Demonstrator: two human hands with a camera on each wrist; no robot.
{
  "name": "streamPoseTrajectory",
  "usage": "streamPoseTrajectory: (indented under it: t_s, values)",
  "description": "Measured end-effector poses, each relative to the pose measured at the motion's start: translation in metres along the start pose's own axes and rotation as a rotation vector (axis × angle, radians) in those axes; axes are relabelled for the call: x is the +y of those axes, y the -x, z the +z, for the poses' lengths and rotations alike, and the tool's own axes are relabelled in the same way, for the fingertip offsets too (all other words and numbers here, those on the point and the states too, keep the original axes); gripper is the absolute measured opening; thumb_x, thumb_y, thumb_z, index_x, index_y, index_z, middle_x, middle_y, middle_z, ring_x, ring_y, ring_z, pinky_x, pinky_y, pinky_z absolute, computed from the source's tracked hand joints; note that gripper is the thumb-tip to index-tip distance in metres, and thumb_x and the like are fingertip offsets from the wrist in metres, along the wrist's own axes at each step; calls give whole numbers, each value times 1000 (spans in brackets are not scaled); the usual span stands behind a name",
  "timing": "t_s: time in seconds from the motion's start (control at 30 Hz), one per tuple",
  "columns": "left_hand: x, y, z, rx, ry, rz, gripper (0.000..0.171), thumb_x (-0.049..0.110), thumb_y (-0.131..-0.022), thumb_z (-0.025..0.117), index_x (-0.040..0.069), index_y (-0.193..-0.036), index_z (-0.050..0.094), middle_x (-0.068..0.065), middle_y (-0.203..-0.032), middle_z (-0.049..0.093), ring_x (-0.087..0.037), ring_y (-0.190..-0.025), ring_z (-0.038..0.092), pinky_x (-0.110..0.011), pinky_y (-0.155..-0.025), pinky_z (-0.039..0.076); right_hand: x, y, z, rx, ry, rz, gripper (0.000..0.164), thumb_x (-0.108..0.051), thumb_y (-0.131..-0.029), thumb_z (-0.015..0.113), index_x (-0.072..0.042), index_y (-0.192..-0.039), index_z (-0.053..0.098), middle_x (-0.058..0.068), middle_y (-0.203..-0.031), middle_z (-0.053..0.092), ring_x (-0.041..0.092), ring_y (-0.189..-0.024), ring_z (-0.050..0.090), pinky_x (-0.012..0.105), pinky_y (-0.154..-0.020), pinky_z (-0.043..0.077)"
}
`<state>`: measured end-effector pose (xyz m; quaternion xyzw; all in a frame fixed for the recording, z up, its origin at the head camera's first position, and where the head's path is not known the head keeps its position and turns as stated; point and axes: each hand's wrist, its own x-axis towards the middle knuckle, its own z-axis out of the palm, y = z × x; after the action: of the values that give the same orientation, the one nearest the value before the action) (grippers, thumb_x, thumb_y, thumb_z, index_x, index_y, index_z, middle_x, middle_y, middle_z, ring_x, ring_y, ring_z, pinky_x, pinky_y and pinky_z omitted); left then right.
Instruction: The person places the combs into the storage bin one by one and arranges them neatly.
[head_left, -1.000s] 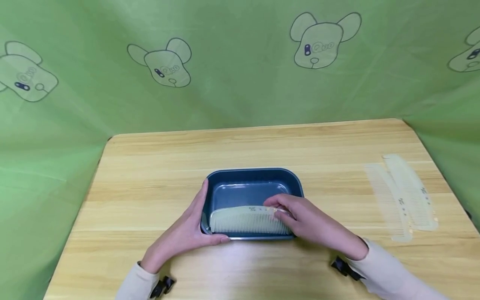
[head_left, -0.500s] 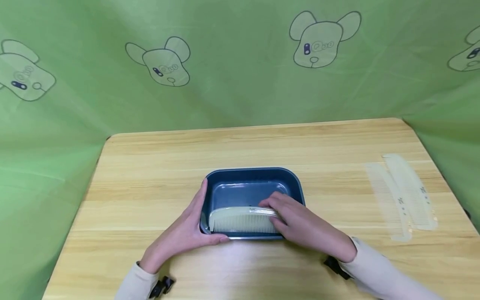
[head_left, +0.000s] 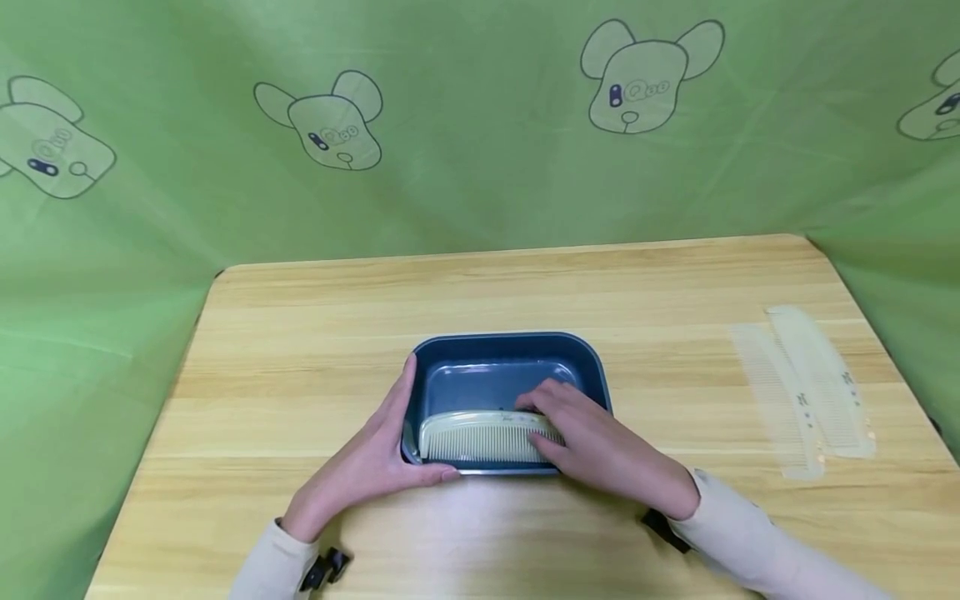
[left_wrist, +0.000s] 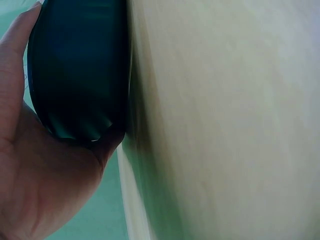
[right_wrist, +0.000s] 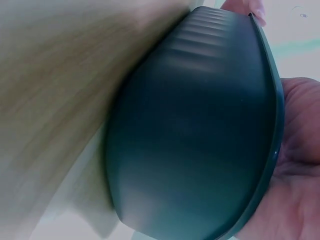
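A dark blue rectangular plastic box [head_left: 491, 385] stands on the table in front of me. My left hand [head_left: 382, 458] holds its left front corner, thumb along the front and fingers up the left side; the left wrist view shows this hand around the end of the box [left_wrist: 80, 70]. Inside, along the front wall, lies a pale, see-through comb [head_left: 480, 437], teeth towards me. With fingers at its back edge and thumb over its teeth, my right hand [head_left: 592, 437] pinches the comb and hides its right end. The right wrist view shows mostly the outer wall of the box [right_wrist: 190, 125].
Two more pale combs, a left one [head_left: 776, 400] and a right one [head_left: 821, 383], lie side by side, partly overlapping, at the right of the wooden table [head_left: 315, 333]. A green cloth [head_left: 480, 150] hangs behind and at both sides.
My right hand has moved a little to the left along the comb and covers more of its right part. The left hand and the box stay in place.
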<state>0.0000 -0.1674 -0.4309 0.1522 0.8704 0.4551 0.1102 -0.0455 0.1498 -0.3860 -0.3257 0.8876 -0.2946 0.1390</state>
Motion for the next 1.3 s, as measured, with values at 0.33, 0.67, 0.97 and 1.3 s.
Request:
streamPoseTrajectory:
  t_s: [0.33, 0.67, 0.97, 1.3]
  values:
    - [2, 0, 1, 3, 10, -8, 147, 53, -81, 97, 22, -176, -11, -6, -182, -1, -31, -164, 14, -59, -126, 26, 10, 8, 3, 228, -185, -92, 30, 3, -99, 76, -6, -127, 72, 1, -130, 65, 20, -114, 65, 39, -98, 60]
    - [3, 2, 0, 12, -10, -21, 148, 56, -80, 96, 23, -176, -11, -5, -182, -2, -31, -164, 13, -58, -127, 25, 14, 22, -2, 389, -304, -90, 38, 9, -101, 69, -4, -136, 68, 4, -125, 70, 16, -105, 69, 20, -92, 57]
    - [5, 2, -2, 11, -8, -16, 148, 58, -80, 96, 22, -176, -11, -5, -182, -2, -31, -165, 12, -59, -127, 25, 19, 39, -13, 465, -353, 30, 47, 8, -103, 67, 3, -148, 57, 10, -122, 71, 18, -110, 67, 16, -97, 53]
    - [4, 2, 0, 13, -19, -12, 148, 58, -80, 96, 22, -176, -11, -4, -182, -1, -31, -165, 13, -59, -126, 26, 29, 59, -27, 522, -306, 76, 51, 10, -100, 69, 2, -149, 59, 14, -129, 70, 11, -107, 65, 12, -94, 51]
